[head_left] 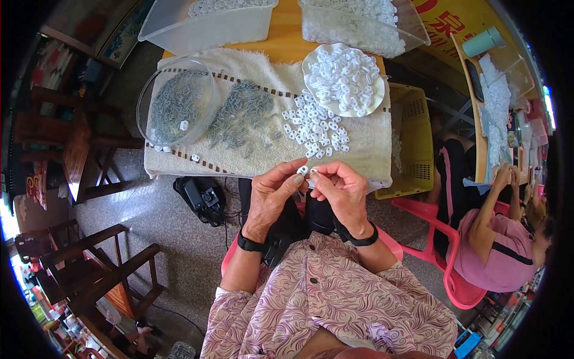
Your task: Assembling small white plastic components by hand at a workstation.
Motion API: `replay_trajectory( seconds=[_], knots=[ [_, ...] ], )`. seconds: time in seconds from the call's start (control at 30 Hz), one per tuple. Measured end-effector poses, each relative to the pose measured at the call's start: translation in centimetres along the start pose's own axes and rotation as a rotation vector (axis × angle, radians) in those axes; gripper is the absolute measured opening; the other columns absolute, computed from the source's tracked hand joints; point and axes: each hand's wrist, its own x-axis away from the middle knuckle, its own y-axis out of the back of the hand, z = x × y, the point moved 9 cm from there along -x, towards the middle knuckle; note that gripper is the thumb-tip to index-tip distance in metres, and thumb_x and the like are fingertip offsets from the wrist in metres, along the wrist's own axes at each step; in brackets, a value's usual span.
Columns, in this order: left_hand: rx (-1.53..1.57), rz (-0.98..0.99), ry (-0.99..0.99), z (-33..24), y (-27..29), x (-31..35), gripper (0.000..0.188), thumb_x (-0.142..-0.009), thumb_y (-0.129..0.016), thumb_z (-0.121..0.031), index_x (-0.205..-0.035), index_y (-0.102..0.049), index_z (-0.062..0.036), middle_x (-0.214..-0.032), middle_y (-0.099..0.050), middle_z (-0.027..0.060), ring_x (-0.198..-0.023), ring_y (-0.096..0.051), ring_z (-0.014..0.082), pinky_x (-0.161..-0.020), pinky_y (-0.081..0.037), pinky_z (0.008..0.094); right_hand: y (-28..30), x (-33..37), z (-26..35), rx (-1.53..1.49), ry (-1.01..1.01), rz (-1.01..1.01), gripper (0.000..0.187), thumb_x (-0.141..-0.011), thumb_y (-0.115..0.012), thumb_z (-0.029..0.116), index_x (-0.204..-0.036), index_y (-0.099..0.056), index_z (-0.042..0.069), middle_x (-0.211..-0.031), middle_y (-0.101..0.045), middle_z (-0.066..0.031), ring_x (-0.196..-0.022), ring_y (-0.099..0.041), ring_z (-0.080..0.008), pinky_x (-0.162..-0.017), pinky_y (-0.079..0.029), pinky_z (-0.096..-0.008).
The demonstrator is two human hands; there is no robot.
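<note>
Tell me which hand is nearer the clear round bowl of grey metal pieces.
Left. The left hand is below and right of the clear round bowl; the right hand lies farther right, beyond the left.

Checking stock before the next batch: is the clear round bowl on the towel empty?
No, the clear round bowl holds a heap of small grey metal pieces and one white plastic piece.

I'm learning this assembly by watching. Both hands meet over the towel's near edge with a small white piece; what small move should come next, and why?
Probably press the small white plastic piece together between the fingertips. The left hand and right hand both pinch at it, touching, just short of the cream towel, where a loose pile of thin grey metal parts and scattered white plastic pieces lie.
</note>
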Motion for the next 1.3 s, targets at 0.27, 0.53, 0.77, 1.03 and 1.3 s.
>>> replay_trajectory(
  seconds=[0.27, 0.53, 0.77, 1.03, 1.3],
  knots=[
    [-0.036, 0.0, -0.075, -0.1, 0.2, -0.2, 0.031, -0.085, -0.065, 0.001, -0.116, -0.064, -0.0011, -0.093, -0.064, 0.0014, -0.081, -0.06, 0.0081, -0.073, -0.048, 0.0211, 0.0, 0.0, -0.1, 0.008, -0.014, 0.006, 0.011, -0.088, -0.064, 0.007, -0.095, -0.062, -0.001, -0.077, -0.066, -0.0045, -0.064, -0.063, -0.0082, -0.053, -0.048, -0.0192],
    [-0.005, -0.024, -0.054, 0.5, 0.5, -0.4, 0.029, -0.084, -0.067, 0.001, -0.112, -0.065, -0.0009, -0.092, -0.063, 0.0, -0.081, -0.058, 0.0066, -0.073, -0.048, 0.0203, 0.1, -0.1, -0.4, -0.002, -0.024, 0.005, 0.012, -0.088, -0.064, 0.008, -0.095, -0.062, -0.001, -0.077, -0.066, -0.0044, -0.063, -0.063, -0.0081, -0.053, -0.048, -0.0187],
    [0.027, 0.014, -0.026, 0.8, 0.3, -0.3, 0.027, -0.085, -0.066, 0.0, -0.112, -0.065, -0.0009, -0.099, -0.065, 0.0013, -0.082, -0.058, 0.0059, -0.071, -0.048, 0.0211, 0.0, -0.2, -0.4, -0.002, -0.044, 0.027, 0.012, -0.088, -0.064, 0.007, -0.096, -0.062, -0.002, -0.077, -0.066, -0.0047, -0.063, -0.063, -0.0082, -0.053, -0.048, -0.0187],
    [-0.061, 0.003, -0.06, 0.3, 0.2, -0.2, 0.026, -0.085, -0.065, 0.001, -0.111, -0.065, -0.0013, -0.099, -0.063, 0.001, -0.084, -0.057, 0.0057, -0.072, -0.048, 0.0207, -0.1, -0.1, 0.0, 0.054, -0.002, 0.02, 0.011, -0.088, -0.063, 0.007, -0.094, -0.062, -0.002, -0.077, -0.066, -0.0049, -0.064, -0.063, -0.0085, -0.053, -0.049, -0.0189],
    [-0.096, 0.001, -0.074, -0.2, -0.1, 0.0, 0.025, -0.085, -0.066, 0.0, -0.11, -0.065, -0.001, -0.098, -0.063, 0.0008, -0.088, -0.058, 0.0065, -0.076, -0.048, 0.0211, -0.3, -0.2, -0.5, 0.033, -0.073, 0.046, 0.011, -0.088, -0.063, 0.007, -0.095, -0.061, -0.002, -0.075, -0.065, -0.005, -0.063, -0.062, -0.0082, -0.053, -0.048, -0.0197]
  ],
)
